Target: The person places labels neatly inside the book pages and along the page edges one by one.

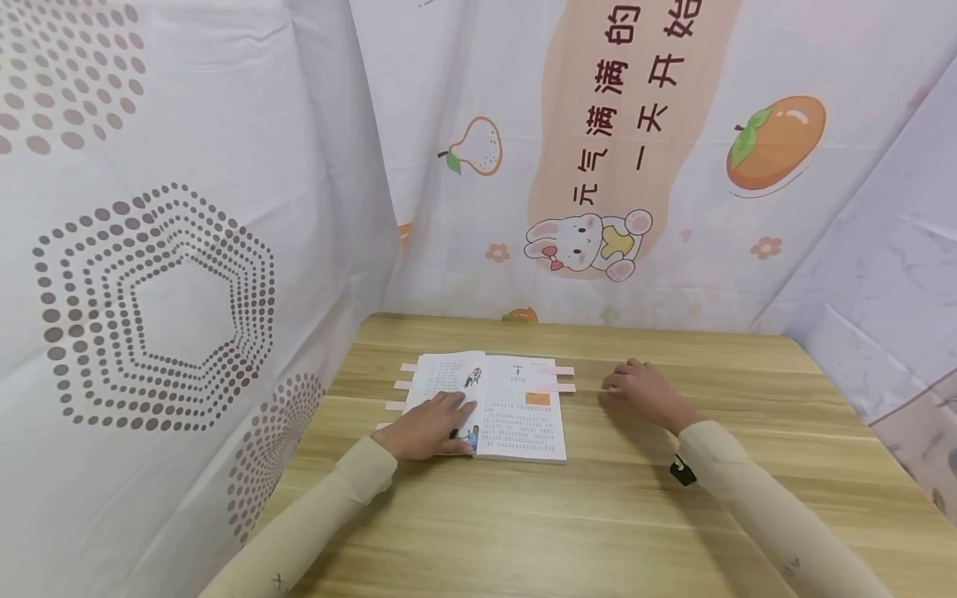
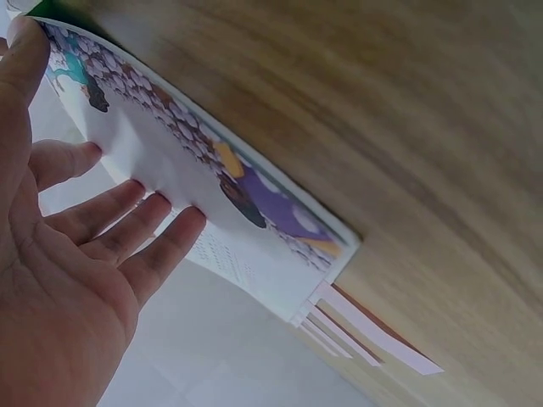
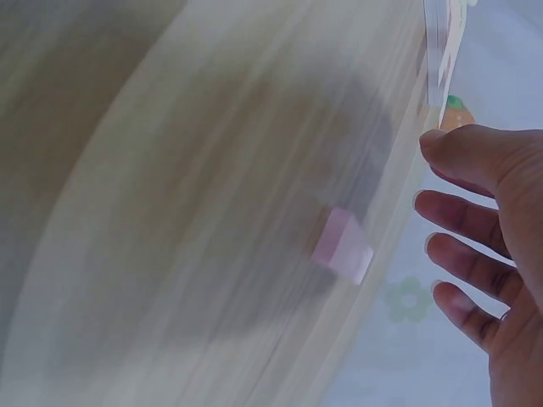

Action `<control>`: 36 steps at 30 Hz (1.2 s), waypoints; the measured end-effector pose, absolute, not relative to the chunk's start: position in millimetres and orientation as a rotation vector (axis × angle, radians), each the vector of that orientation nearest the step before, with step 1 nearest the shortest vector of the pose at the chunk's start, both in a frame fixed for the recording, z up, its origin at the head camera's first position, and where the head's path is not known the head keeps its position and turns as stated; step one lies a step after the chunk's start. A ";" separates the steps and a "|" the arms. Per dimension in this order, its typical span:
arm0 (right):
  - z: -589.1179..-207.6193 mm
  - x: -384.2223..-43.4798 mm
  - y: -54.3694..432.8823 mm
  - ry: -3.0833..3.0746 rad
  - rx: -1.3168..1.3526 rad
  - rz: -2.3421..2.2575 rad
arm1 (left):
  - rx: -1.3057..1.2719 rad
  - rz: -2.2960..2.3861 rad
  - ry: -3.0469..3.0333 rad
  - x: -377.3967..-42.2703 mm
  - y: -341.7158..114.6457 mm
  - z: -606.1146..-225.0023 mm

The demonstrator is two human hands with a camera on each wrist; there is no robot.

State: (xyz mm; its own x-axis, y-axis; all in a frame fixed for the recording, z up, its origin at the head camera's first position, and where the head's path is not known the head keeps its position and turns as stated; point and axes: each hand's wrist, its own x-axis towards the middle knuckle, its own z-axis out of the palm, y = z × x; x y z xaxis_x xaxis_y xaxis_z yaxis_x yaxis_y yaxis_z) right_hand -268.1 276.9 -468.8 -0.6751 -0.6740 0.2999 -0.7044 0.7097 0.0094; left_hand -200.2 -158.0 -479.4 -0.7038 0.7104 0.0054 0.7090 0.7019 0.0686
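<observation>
An open book [image 1: 522, 423] lies on the table, printed text on its right page and small pictures on its left page. My left hand [image 1: 428, 428] rests on the left page. In the left wrist view its straight, spread fingertips press on the paper of the book [image 2: 280, 263], beside a colourful illustration. To the right of the book, my right hand [image 1: 646, 394] stays low over the table with loosely bent fingers and nothing gripped. Near those fingers in the right wrist view sits a small pink block [image 3: 344, 246], hidden under the hand in the head view.
Pale pink paper tabs [image 1: 564, 388] stick out from both sides of the book. The wooden table [image 1: 538, 531] ends at the back against a printed curtain [image 1: 463, 224]. Another patterned curtain [image 1: 321, 208] hangs along the left. A small black tag [image 1: 682, 471] shows beside the right sleeve.
</observation>
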 end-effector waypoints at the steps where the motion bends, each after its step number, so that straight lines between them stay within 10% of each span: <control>1: -468.3 -267.3 278.6 -2.637 1.085 0.162 | 1.204 0.096 2.880 -200.4 -158.3 -479.3; 36: -477.8 -256.3 322.9 -2.561 1.217 0.215 | 1.182 0.154 2.864 -197.9 -156.8 -476.8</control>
